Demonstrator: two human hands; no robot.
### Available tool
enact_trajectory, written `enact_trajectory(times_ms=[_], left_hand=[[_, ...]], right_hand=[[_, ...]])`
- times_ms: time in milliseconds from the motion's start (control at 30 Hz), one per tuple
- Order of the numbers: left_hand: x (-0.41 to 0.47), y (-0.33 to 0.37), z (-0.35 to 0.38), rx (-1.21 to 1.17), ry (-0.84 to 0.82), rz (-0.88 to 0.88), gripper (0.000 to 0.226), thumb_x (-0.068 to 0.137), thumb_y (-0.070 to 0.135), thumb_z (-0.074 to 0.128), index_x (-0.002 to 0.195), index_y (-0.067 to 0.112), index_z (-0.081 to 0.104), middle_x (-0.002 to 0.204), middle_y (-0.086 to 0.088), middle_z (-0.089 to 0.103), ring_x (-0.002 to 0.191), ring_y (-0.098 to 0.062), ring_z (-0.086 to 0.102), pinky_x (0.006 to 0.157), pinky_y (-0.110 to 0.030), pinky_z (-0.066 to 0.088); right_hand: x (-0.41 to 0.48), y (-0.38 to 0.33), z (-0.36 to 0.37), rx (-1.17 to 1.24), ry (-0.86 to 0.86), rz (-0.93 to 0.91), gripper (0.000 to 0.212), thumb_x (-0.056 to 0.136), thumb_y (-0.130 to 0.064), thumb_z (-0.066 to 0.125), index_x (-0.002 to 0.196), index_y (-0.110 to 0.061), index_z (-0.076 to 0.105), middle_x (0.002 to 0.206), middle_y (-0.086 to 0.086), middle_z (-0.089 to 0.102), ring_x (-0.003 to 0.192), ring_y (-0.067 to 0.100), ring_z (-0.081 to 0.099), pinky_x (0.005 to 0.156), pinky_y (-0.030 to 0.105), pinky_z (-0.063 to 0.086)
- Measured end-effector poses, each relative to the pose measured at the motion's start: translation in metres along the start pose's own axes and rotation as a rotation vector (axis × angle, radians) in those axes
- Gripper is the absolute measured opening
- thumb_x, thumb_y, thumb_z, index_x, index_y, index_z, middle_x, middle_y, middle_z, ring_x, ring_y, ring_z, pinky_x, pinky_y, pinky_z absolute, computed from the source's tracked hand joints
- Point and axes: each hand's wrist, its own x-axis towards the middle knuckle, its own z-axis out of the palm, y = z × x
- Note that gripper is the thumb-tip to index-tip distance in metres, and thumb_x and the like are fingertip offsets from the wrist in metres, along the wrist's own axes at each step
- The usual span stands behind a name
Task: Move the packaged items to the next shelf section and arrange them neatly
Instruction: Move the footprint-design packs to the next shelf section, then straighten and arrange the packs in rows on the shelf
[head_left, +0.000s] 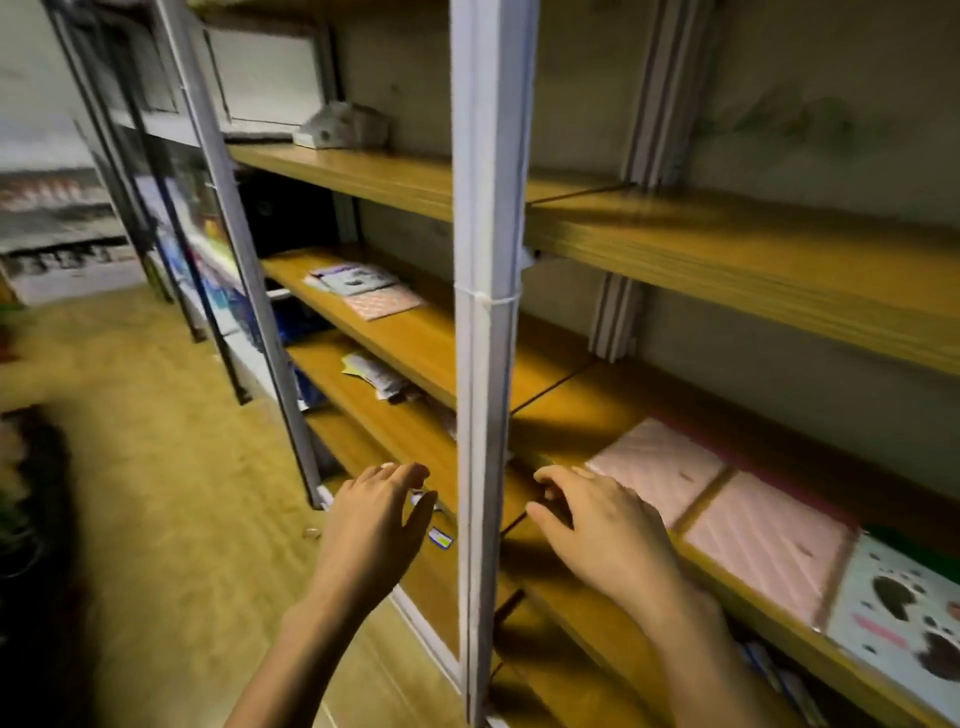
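Note:
Two flat pink packages (660, 467) (769, 545) lie side by side on the right section's wooden shelf (582, 410), with a white paw-print package (898, 623) further right. On the left section's shelf (415, 343) rest a few flat packets (358, 280) and a pink one (384, 301). My right hand (597, 519) hovers open at the shelf's front edge, just left of the nearest pink package. My left hand (374, 519) is open, left of the grey upright post (488, 364), holding nothing.
Crumpled packets (379, 376) lie on the lower left shelf. A small box (343, 127) and a white board (265, 78) sit on the upper left shelf. More racks (171, 208) run along the left; the floor (156, 467) is tan.

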Motion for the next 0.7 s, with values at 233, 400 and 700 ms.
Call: enact_trajectory(times_ms=[233,400,700], left_hand=[[0.024,-0.122,-0.039,0.087,-0.042,0.011,0.019,0.088,0.034,0.053,0.100,0.024,0.062,0.098,0.006,0.069,0.090,-0.017,0.061,0.075,-0.035,0.050],[0.045,-0.174,-0.062,0.100,-0.025,0.026,0.025,0.089,0.033,0.052,0.110,0.023,0.061,0.104,0.006,0.069,0.097,-0.016,0.061,0.076,-0.029,0.045],[0.109,-0.250,-0.066,0.109,-0.054,-0.022,0.026,0.091,0.033,0.048,0.113,0.023,0.056,0.107,0.006,0.066,0.100,-0.013,0.058,0.082,-0.027,0.045]], right_hand=[[0.066,-0.103,0.053,0.014,0.016,-0.045,0.041,0.093,-0.043,0.042,0.132,-0.029,0.043,0.128,-0.006,0.056,0.116,0.015,0.053,0.092,0.031,0.045],[0.109,-0.149,0.079,0.016,-0.026,-0.058,0.042,0.092,-0.043,0.044,0.132,-0.028,0.043,0.126,-0.007,0.057,0.114,0.014,0.054,0.089,0.032,0.046],[0.206,-0.195,0.111,-0.031,-0.042,-0.099,0.045,0.092,-0.044,0.044,0.135,-0.028,0.041,0.134,-0.007,0.052,0.121,0.013,0.050,0.094,0.032,0.045]])
